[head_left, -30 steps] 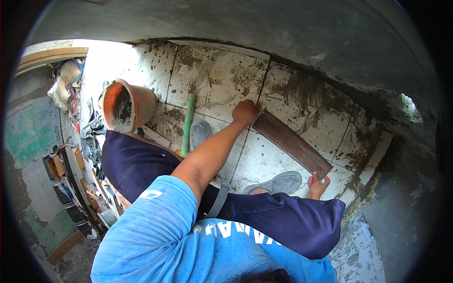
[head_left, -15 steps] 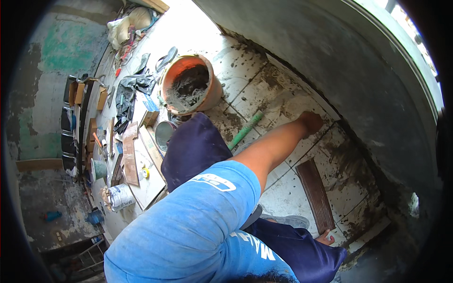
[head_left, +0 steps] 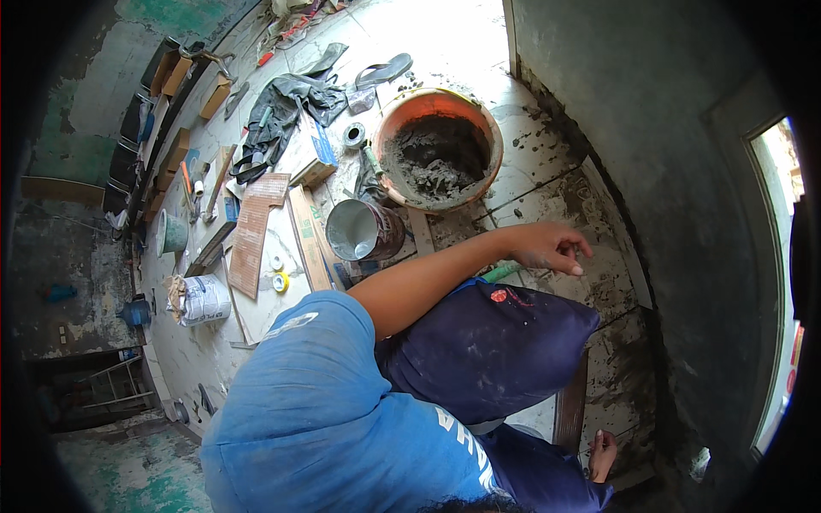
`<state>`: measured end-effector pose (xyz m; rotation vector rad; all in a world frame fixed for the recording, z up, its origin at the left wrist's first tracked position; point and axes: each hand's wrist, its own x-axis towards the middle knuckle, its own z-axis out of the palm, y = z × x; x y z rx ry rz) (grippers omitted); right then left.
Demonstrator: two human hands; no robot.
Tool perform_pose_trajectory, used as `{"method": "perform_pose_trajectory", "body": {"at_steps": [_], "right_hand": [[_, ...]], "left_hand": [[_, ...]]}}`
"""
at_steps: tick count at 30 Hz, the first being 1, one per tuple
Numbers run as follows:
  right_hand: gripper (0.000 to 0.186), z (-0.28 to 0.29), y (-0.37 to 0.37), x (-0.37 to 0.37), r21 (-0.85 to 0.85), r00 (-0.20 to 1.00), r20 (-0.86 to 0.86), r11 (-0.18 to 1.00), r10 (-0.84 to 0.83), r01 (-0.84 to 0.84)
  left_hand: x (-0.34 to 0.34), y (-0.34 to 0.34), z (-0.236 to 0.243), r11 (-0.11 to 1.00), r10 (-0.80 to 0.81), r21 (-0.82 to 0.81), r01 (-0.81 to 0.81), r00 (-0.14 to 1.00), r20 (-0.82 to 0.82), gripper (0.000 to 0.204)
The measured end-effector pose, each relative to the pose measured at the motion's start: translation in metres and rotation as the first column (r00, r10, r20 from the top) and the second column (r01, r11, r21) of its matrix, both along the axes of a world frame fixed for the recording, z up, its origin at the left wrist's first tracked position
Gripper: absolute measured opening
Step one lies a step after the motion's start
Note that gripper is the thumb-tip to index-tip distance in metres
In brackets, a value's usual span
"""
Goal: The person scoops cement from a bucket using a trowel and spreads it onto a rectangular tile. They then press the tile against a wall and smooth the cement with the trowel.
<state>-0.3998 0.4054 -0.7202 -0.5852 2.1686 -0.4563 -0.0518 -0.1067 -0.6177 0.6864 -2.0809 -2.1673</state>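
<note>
My left hand point(head_left: 552, 248) hovers over the white floor tiles, past my raised knee, with its fingers bent and apart and nothing visible in them. Partly hidden under that forearm is a green rod point(head_left: 503, 272). My right hand point(head_left: 602, 455) is low in the picture beside my other knee, fingers loosely curled and apart, with nothing seen in it. Near it lies a brown ribbed strip point(head_left: 570, 415), partly covered by my leg. Beyond my left arm stands an orange bucket point(head_left: 492, 128) holding wet grey mortar point(head_left: 440, 154).
A grey-white paint can point(head_left: 389, 235) stands beside the bucket. Brown ribbed boards point(head_left: 251, 231), a tape roll point(head_left: 280, 282), a white sack point(head_left: 205, 299), a flip-flop point(head_left: 385, 70) and black cloth point(head_left: 295, 107) lie on the left. A grey wall point(head_left: 633, 111) rises on the right.
The view has turned. My left hand has drawn back from the floor near the wall's base. My right hand has come away from the end of the brown strip, and my knee covers more of it.
</note>
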Motion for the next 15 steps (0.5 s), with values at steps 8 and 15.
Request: {"method": "perform_pose_trajectory", "body": {"at_steps": [8,15], "right_hand": [[0.048,0.056,0.090,0.053,0.294,0.966,-0.206,0.931,-0.159,0.216],[0.031,0.173,0.138,0.233,0.636,0.834,-0.375,0.543,-0.404,0.549]], "left_hand": [[0.025,0.016,-0.082,0.971,-0.211,0.149,0.185,0.960,0.184,0.045],[-0.119,0.022,0.013,0.849,-0.526,-0.069,0.524,0.850,-0.015,0.047]]}}
